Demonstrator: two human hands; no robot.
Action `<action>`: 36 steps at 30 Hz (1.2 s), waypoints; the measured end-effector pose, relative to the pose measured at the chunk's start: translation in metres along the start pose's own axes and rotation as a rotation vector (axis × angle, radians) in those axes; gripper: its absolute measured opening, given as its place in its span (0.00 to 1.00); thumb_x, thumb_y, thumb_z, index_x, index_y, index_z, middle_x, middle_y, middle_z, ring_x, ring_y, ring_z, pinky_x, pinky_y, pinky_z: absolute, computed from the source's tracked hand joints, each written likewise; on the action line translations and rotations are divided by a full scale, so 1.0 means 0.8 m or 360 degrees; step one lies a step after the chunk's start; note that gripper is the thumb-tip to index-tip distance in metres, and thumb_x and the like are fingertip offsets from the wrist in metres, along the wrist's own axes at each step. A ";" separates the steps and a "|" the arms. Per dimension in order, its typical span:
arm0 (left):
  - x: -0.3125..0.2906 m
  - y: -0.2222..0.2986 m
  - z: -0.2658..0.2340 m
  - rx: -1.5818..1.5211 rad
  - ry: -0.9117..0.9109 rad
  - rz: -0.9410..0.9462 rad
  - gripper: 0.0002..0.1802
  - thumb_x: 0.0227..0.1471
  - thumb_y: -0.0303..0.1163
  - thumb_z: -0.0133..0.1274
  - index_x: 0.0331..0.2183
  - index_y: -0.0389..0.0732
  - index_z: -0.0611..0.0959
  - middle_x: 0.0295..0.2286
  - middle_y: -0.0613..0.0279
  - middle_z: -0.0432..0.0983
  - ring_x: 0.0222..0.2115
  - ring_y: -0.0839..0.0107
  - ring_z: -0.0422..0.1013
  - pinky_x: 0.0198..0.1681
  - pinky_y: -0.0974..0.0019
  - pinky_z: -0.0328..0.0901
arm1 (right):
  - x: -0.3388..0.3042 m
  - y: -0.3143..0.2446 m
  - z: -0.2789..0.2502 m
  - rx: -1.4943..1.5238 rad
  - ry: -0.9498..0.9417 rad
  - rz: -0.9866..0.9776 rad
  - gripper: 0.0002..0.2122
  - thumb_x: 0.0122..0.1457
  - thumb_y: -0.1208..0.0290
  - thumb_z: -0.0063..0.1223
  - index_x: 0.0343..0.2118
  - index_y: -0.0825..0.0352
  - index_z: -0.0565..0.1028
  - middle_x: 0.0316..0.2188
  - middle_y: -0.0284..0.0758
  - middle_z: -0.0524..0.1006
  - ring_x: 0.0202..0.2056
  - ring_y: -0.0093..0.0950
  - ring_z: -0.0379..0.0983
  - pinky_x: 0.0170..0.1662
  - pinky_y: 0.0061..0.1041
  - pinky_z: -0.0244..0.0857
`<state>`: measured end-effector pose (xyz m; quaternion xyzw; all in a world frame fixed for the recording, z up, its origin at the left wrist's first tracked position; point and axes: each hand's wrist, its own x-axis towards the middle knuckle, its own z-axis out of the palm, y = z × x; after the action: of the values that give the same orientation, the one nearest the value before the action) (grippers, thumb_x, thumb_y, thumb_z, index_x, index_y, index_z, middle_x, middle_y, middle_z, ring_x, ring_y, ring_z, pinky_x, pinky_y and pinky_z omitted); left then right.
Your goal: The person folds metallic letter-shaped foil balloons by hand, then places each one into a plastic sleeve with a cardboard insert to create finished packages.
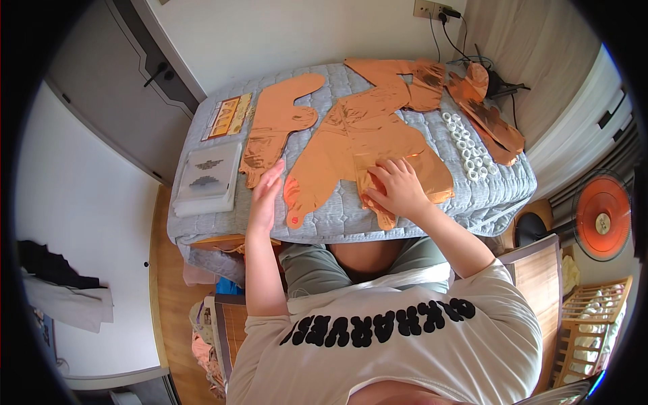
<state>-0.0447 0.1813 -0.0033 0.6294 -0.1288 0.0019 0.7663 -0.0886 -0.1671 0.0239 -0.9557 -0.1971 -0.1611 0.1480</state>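
Observation:
Flat, uninflated copper-coloured foil balloons lie on a grey quilted mattress point(310, 234). The large foil balloon point(388, 145) in the middle has folds and a narrow tab near the front edge. My right hand point(398, 189) is on its front part, fingers bent over the shiny creased foil and thumb beside the tab. My left hand point(265, 202) is raised with straight fingers and holds nothing. It is between the lower end of a second foil balloon point(277, 121) and the large balloon's left lobe.
At left lie a clear plastic packet stack point(208, 179) and a printed card point(228, 116). White ribbon rolls point(466, 145) line the right side beside another crumpled foil balloon point(496, 128). Black cables point(499, 84) hang at the back right. An orange fan point(602, 216) stands right of the mattress.

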 end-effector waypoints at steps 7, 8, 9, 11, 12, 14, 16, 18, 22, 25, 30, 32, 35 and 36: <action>0.000 -0.004 -0.023 -0.0573 0.0170 -0.0055 0.23 0.66 0.42 0.48 0.57 0.41 0.74 0.61 0.59 0.67 0.65 0.64 0.58 0.69 0.54 0.47 | -0.002 0.000 0.002 -0.0016 0.0041 -0.0050 0.26 0.60 0.48 0.56 0.55 0.61 0.76 0.56 0.40 0.72 0.58 0.41 0.66 0.64 0.46 0.55; 0.000 -0.006 -0.024 -0.0518 0.0151 -0.0030 0.23 0.66 0.42 0.48 0.57 0.41 0.74 0.60 0.58 0.67 0.65 0.64 0.58 0.68 0.54 0.47 | -0.002 0.000 0.004 -0.0007 0.0036 -0.0051 0.26 0.60 0.47 0.55 0.55 0.61 0.75 0.56 0.40 0.72 0.58 0.41 0.66 0.64 0.46 0.55; 0.001 -0.007 -0.023 -0.0463 0.0127 0.0001 0.23 0.66 0.42 0.48 0.57 0.42 0.74 0.60 0.58 0.68 0.64 0.64 0.59 0.68 0.54 0.48 | -0.003 -0.001 0.002 -0.0009 0.0040 -0.0048 0.26 0.60 0.47 0.55 0.55 0.61 0.75 0.56 0.40 0.72 0.58 0.41 0.66 0.64 0.46 0.55; 0.002 -0.009 -0.022 -0.0444 0.0126 0.0018 0.22 0.66 0.42 0.48 0.57 0.43 0.74 0.60 0.59 0.68 0.64 0.64 0.59 0.68 0.54 0.49 | -0.004 -0.002 -0.001 0.0061 -0.0008 -0.0038 0.27 0.61 0.46 0.53 0.56 0.61 0.75 0.57 0.40 0.72 0.59 0.41 0.65 0.64 0.46 0.55; 0.002 -0.010 -0.023 -0.0426 0.0136 0.0030 0.22 0.66 0.41 0.49 0.56 0.43 0.75 0.59 0.60 0.69 0.64 0.64 0.60 0.68 0.54 0.49 | -0.004 -0.004 0.000 0.0064 -0.0012 -0.0035 0.27 0.61 0.46 0.53 0.56 0.61 0.75 0.57 0.40 0.72 0.59 0.41 0.65 0.64 0.46 0.55; 0.004 -0.012 -0.026 -0.0440 0.0139 0.0030 0.21 0.66 0.41 0.49 0.56 0.43 0.75 0.58 0.60 0.70 0.64 0.64 0.60 0.67 0.55 0.50 | -0.006 -0.007 0.000 0.0042 0.0182 -0.0089 0.24 0.61 0.51 0.55 0.54 0.61 0.75 0.55 0.40 0.73 0.56 0.41 0.67 0.62 0.44 0.57; 0.004 -0.013 -0.025 -0.0457 0.0138 0.0025 0.21 0.66 0.41 0.49 0.56 0.43 0.75 0.57 0.61 0.71 0.63 0.64 0.60 0.67 0.55 0.50 | -0.011 -0.009 -0.005 0.0078 0.0214 -0.0106 0.21 0.60 0.53 0.57 0.51 0.60 0.77 0.52 0.37 0.74 0.53 0.38 0.69 0.59 0.42 0.59; 0.004 -0.013 -0.025 -0.0434 0.0150 0.0031 0.20 0.66 0.40 0.49 0.56 0.43 0.75 0.57 0.62 0.72 0.63 0.65 0.61 0.67 0.55 0.51 | -0.020 -0.012 -0.005 0.0112 0.0249 -0.0119 0.18 0.59 0.55 0.58 0.48 0.60 0.78 0.50 0.35 0.75 0.50 0.36 0.70 0.56 0.40 0.61; 0.002 -0.013 -0.025 -0.0439 0.0136 0.0021 0.20 0.66 0.40 0.49 0.55 0.43 0.76 0.57 0.62 0.72 0.63 0.65 0.61 0.66 0.56 0.52 | -0.048 -0.021 0.005 0.0151 0.0301 -0.0126 0.14 0.57 0.60 0.61 0.44 0.59 0.79 0.44 0.31 0.77 0.48 0.34 0.71 0.53 0.39 0.61; 0.001 -0.012 -0.027 -0.0418 0.0141 0.0018 0.18 0.66 0.41 0.49 0.53 0.44 0.77 0.57 0.62 0.71 0.63 0.64 0.62 0.66 0.55 0.52 | -0.058 -0.023 0.009 0.0203 0.0334 -0.0138 0.14 0.58 0.60 0.61 0.45 0.59 0.79 0.45 0.31 0.77 0.49 0.34 0.71 0.55 0.39 0.59; 0.000 -0.009 -0.023 -0.0409 0.0159 0.0019 0.18 0.66 0.40 0.49 0.53 0.44 0.78 0.55 0.63 0.73 0.60 0.66 0.64 0.64 0.56 0.55 | -0.061 -0.025 0.006 0.0288 0.0263 -0.0193 0.19 0.59 0.58 0.57 0.52 0.60 0.77 0.51 0.35 0.76 0.55 0.37 0.69 0.61 0.43 0.55; 0.000 -0.008 -0.022 -0.0409 0.0157 0.0021 0.18 0.66 0.40 0.49 0.53 0.43 0.78 0.55 0.63 0.73 0.60 0.66 0.65 0.64 0.56 0.56 | -0.060 -0.023 0.007 0.0288 0.0255 -0.0206 0.20 0.59 0.58 0.57 0.52 0.60 0.77 0.52 0.36 0.76 0.55 0.38 0.69 0.61 0.43 0.55; 0.000 -0.008 -0.023 -0.0410 0.0161 0.0025 0.18 0.66 0.40 0.50 0.53 0.43 0.78 0.54 0.62 0.73 0.59 0.66 0.65 0.63 0.57 0.57 | -0.060 -0.022 0.007 0.0298 0.0253 -0.0227 0.19 0.59 0.59 0.57 0.52 0.60 0.77 0.52 0.36 0.75 0.56 0.38 0.68 0.62 0.44 0.54; 0.000 -0.008 -0.022 -0.0414 0.0158 0.0021 0.18 0.66 0.40 0.50 0.53 0.42 0.77 0.54 0.61 0.73 0.59 0.66 0.66 0.63 0.57 0.57 | -0.062 -0.021 0.007 0.0303 0.0257 -0.0224 0.19 0.59 0.60 0.57 0.52 0.60 0.77 0.53 0.36 0.75 0.56 0.38 0.68 0.62 0.44 0.54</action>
<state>-0.0404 0.1971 -0.0128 0.5231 -0.0940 0.0212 0.8468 -0.1373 -0.1668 0.0048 -0.9050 -0.2657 -0.2280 0.2419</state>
